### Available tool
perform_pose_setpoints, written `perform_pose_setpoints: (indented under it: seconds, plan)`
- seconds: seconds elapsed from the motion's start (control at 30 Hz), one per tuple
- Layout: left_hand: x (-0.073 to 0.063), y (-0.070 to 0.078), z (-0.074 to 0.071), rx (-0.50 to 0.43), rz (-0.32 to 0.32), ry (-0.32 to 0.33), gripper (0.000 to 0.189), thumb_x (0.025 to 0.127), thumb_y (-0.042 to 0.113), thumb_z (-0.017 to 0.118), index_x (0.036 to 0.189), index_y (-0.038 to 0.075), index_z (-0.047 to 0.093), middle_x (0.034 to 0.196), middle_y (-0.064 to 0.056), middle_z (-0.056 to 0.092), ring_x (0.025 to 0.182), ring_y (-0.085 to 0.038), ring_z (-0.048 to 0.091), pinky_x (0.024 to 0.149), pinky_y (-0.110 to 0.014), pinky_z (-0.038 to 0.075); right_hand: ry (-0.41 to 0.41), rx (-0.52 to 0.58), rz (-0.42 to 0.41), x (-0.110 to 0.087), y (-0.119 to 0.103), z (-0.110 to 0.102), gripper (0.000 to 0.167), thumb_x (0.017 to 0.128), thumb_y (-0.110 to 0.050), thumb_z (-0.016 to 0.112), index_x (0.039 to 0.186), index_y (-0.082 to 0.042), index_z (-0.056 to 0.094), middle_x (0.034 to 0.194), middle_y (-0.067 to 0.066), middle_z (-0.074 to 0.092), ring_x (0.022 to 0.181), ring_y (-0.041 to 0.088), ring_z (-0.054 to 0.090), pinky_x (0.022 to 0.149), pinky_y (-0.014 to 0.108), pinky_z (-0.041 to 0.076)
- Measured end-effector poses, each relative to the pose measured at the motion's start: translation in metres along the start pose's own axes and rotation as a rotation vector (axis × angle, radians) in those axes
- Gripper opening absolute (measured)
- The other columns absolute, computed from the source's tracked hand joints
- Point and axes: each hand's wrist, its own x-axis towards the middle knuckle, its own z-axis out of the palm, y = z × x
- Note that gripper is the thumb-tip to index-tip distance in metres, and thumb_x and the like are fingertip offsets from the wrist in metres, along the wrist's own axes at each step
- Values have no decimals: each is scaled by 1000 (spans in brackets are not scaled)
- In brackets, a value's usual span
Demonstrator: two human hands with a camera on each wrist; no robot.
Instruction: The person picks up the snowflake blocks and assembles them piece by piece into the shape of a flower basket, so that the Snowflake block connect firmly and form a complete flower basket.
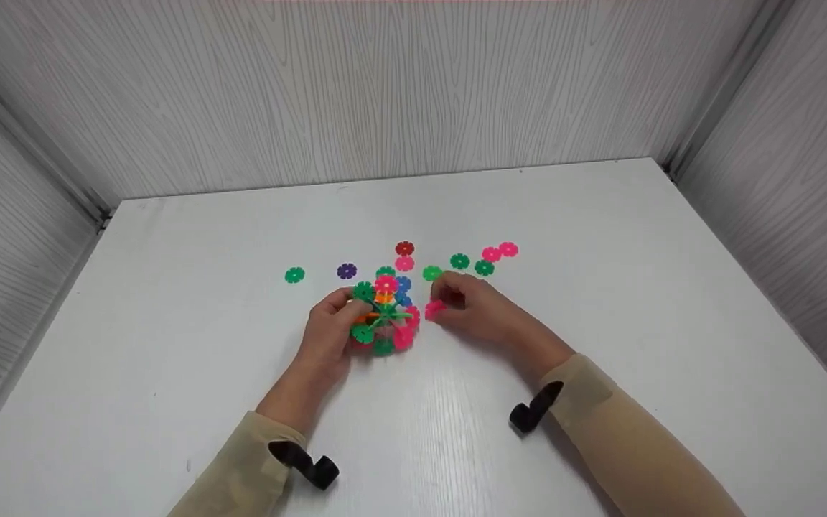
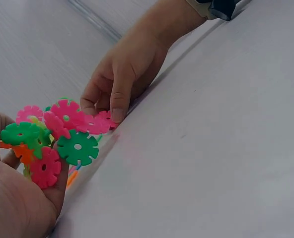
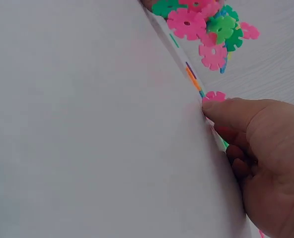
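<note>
My left hand (image 1: 329,324) grips a ball-like cluster of interlocked plastic snowflake discs (image 1: 386,314) in green, pink and orange. In the left wrist view the cluster (image 2: 45,166) sits between thumb and fingers, its slotted round pieces pointing several ways. Just right of it, my right hand (image 1: 482,309) pinches a single pink snowflake disc (image 1: 434,309) between thumb and fingertips. The right wrist view shows the edge of this pink disc (image 3: 215,96) above the thumb tip, apart from the cluster (image 3: 206,25). Part of the cluster is hidden behind the left fingers.
Loose discs lie on the white table (image 1: 571,237) beyond the hands: a green one (image 1: 294,275) and a purple one (image 1: 347,271) to the left, a red one (image 1: 404,248) in the middle, two pink ones (image 1: 507,249) at right. Grey wood-grain panels (image 1: 385,93) enclose the table.
</note>
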Motion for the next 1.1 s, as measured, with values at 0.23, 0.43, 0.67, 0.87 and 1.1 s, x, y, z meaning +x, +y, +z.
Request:
perform_pose_setpoints:
  seconds: [0.23, 0.43, 0.67, 0.87, 1.1]
  plan:
    - [-8, 0, 9, 56, 5, -112, 35, 95, 9, 78, 125, 2, 61, 124, -14, 61, 115, -26, 65, 94, -30, 60, 136, 328, -42, -14, -11, 1, 27, 97, -18, 80, 120, -12, 67, 109, 8, 72, 98, 29, 70, 88, 33, 61]
    - [-11, -3, 12, 65, -26, -167, 38, 95, 11, 79, 125, 4, 58, 129, -14, 63, 124, -25, 61, 100, -30, 57, 190, 362, -180, -14, -23, 8, 24, 99, -13, 77, 121, -6, 69, 108, 8, 74, 96, 27, 75, 89, 34, 62]
    - [-12, -3, 14, 92, -26, -175, 39, 92, 10, 82, 123, 5, 59, 128, -13, 61, 126, -26, 57, 100, -31, 57, 238, 289, -245, -15, -32, 12, 23, 100, -16, 77, 121, -9, 73, 109, 4, 74, 93, 23, 74, 85, 32, 62]
    - [-13, -3, 15, 124, -13, -156, 41, 90, 11, 85, 122, 6, 59, 132, -13, 60, 131, -27, 55, 104, -33, 55, 275, 226, -242, -16, -36, 12, 24, 99, -18, 78, 122, -11, 77, 110, -2, 77, 95, 19, 72, 84, 29, 61]
    - [-14, -5, 16, 183, -21, -117, 43, 90, 14, 86, 124, 10, 60, 134, -13, 61, 132, -27, 55, 101, -35, 57, 275, 180, -238, -16, -36, 15, 24, 98, -17, 79, 121, -9, 79, 108, -3, 78, 91, 18, 71, 81, 29, 61]
